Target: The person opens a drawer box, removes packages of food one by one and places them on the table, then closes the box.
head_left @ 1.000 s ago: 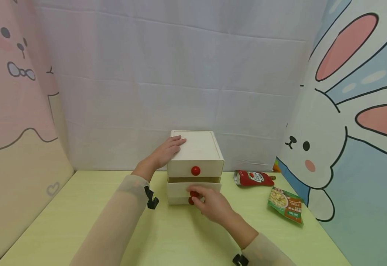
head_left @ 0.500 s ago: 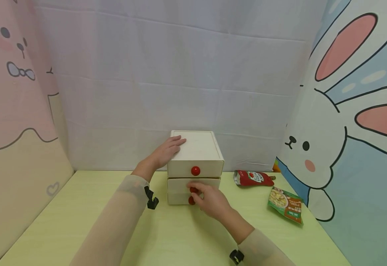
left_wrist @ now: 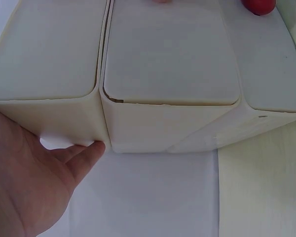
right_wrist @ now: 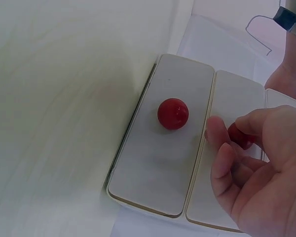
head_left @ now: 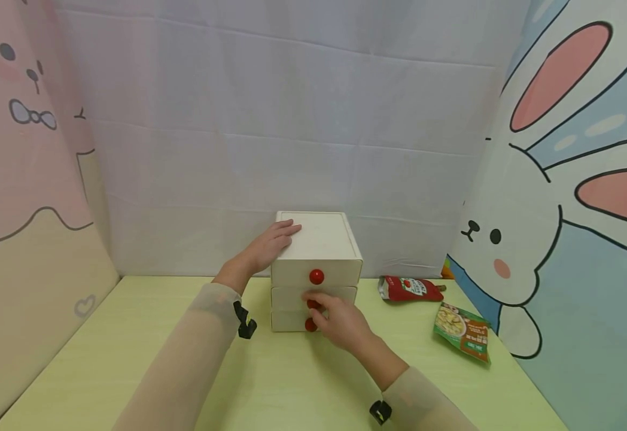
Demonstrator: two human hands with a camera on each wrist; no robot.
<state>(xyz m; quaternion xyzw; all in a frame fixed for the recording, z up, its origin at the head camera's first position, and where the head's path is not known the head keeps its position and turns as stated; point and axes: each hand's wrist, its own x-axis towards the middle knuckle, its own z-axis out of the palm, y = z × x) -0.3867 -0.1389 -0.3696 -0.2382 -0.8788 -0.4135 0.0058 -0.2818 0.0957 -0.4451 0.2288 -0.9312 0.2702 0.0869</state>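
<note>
A white three-drawer cabinet (head_left: 324, 236) stands at the back of the table, each drawer front bearing a round red knob. My left hand (head_left: 267, 244) rests on its top left edge, fingers spread over the top; the left wrist view shows that hand (left_wrist: 34, 182) against the cabinet's side. My right hand (head_left: 343, 323) pinches the middle drawer's knob (right_wrist: 239, 137) between thumb and finger. The middle drawer (head_left: 286, 299) sits flush with the others. Below it, the bottom knob (right_wrist: 173, 114) is untouched, and the top knob (head_left: 316, 276) is in plain sight.
To the cabinet's right lie a red pouch (head_left: 411, 288) with a tomato print and a green-and-brown food packet (head_left: 463, 332). All stand on a pale yellow-green table (head_left: 168, 335). A white cloth (head_left: 227, 149) hangs close behind; printed panels flank both sides.
The middle drawer, partly pulled out one second ago, has slid back in with my right hand on its knob. The dark gap above it has vanished. My left hand has stayed put.
</note>
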